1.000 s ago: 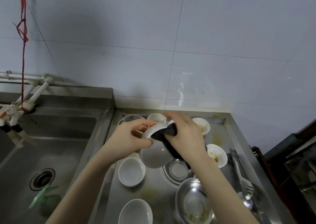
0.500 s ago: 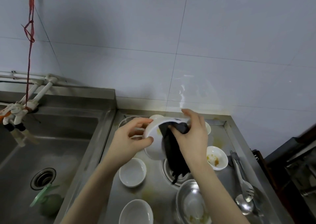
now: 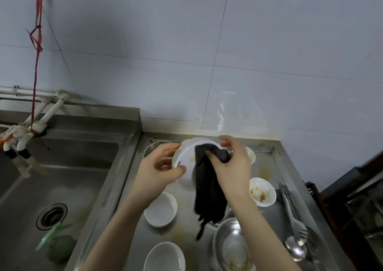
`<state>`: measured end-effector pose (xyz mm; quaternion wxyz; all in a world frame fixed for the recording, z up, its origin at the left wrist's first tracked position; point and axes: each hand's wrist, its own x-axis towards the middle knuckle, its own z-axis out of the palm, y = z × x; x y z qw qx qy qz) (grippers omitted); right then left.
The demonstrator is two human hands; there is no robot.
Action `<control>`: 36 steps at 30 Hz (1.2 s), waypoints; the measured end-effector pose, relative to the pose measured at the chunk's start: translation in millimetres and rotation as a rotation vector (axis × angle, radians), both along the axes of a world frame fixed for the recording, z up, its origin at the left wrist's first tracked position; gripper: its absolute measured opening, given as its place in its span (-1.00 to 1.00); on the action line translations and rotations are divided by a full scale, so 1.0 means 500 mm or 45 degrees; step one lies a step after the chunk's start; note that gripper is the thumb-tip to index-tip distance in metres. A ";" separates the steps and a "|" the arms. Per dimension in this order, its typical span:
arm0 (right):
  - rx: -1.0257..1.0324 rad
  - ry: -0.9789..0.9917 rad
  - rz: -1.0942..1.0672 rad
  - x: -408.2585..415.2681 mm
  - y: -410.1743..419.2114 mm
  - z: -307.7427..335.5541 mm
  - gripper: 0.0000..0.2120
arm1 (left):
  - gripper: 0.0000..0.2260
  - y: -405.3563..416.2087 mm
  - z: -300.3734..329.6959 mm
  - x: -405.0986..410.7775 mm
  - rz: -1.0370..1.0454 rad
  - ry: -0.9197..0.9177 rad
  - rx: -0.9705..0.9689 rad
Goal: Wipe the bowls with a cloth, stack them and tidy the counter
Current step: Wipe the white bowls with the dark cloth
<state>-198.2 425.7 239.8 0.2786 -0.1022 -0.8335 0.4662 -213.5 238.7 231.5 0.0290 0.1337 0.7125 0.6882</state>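
Two bare forearms, no sleeves, no gloves

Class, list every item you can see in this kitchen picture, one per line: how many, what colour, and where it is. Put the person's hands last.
Held bowl: one, white, tilted above the counter.
Cloth: one, black, draped from the held bowl.
Small bowls: at least four, white, on the counter; one has orange residue.
Metal bowl: one, steel, front of the counter.
Tongs: one pair, steel, counter's right edge.
Ladle: one, steel, beside the tongs.
Counter: one, steel, stained.
Sink: one, steel, left.
Taps: white, over the sink.
String: red, hanging left.
Hands: left grips the bowl's rim; right presses the cloth inside.
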 end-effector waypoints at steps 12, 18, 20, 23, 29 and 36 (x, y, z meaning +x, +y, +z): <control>-0.327 -0.111 -0.045 -0.006 -0.003 0.002 -0.72 | -0.51 0.003 -0.005 0.003 0.002 -0.007 0.089; 0.620 0.170 0.158 -0.015 0.002 0.010 -0.59 | -0.57 -0.014 0.021 -0.029 -0.127 0.104 -0.280; 0.951 0.284 0.211 -0.026 0.005 0.004 -0.56 | -0.56 -0.012 0.028 -0.040 -0.178 0.142 -0.371; 0.559 0.181 0.091 -0.021 0.000 0.003 -0.61 | -0.46 -0.011 0.020 -0.029 -0.145 0.058 -0.134; -0.279 -0.135 -0.026 -0.009 -0.010 -0.009 -0.69 | -0.52 -0.004 -0.026 -0.003 0.018 -0.037 -0.014; 0.961 0.284 0.159 -0.021 -0.014 0.010 -0.52 | -0.64 -0.011 0.007 -0.035 -0.248 0.075 -0.471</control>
